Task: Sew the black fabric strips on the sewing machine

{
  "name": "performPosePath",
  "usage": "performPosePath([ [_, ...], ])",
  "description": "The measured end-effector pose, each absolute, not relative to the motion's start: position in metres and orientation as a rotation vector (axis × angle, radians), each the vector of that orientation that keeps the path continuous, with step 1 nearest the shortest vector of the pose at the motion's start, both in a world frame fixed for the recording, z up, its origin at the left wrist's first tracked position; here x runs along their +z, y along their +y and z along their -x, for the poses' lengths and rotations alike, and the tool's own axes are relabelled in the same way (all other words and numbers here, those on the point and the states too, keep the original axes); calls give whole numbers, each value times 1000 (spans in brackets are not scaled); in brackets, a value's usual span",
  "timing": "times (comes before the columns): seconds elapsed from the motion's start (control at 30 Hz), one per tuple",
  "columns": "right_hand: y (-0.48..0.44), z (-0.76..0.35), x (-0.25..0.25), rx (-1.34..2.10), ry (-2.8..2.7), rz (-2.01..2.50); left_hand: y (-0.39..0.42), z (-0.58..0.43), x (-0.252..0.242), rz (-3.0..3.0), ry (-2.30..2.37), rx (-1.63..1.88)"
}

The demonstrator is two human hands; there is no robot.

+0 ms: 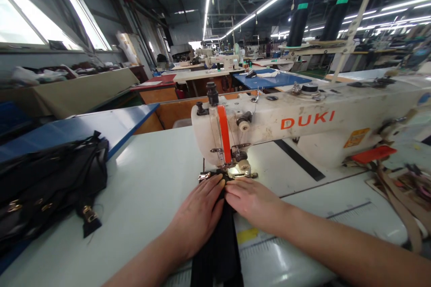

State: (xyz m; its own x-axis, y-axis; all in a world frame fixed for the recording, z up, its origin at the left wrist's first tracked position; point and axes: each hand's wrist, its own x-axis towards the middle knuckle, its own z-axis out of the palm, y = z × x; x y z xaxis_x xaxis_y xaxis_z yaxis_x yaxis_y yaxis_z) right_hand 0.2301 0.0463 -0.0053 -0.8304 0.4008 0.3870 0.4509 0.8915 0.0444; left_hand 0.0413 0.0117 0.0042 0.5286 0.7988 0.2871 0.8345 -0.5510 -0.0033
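Note:
A long black fabric strap point(224, 251) runs from the front edge of the table up to the needle area of a white sewing machine point(269, 116). My left hand point(202, 213) presses on the strap from the left, its fingertips close to the presser foot. From the other side, my right hand point(251, 199) has its fingers bent over the strap, and the fingertips of both hands nearly meet. Shiny metal hardware point(204, 176) shows just beyond my left fingers. The strap's end under the needle is mostly hidden by my fingers.
At left lies a pile of black straps point(50, 184) with gold-coloured metal fittings. A short black strip point(299, 160) rests under the machine arm. Black thread cones point(298, 25) stand at upper right. Tan straps point(400, 206) hang by a red part point(373, 154) at right.

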Motion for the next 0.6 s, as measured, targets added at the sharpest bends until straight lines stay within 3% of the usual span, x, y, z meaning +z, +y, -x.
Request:
performPosePath([
  [0.17, 17, -249, -5, -111, -2616, 695, -31, -42, 4, 2639, -1379, -389],
  [0.37, -59, -275, -17, 281, -2337, 670, -91, -35, -2, 2738, -1151, -595],
  [0.6, -82, -271, -24, 223, -2249, 605, -87, -36, -6, 2736, -957, -749],
])
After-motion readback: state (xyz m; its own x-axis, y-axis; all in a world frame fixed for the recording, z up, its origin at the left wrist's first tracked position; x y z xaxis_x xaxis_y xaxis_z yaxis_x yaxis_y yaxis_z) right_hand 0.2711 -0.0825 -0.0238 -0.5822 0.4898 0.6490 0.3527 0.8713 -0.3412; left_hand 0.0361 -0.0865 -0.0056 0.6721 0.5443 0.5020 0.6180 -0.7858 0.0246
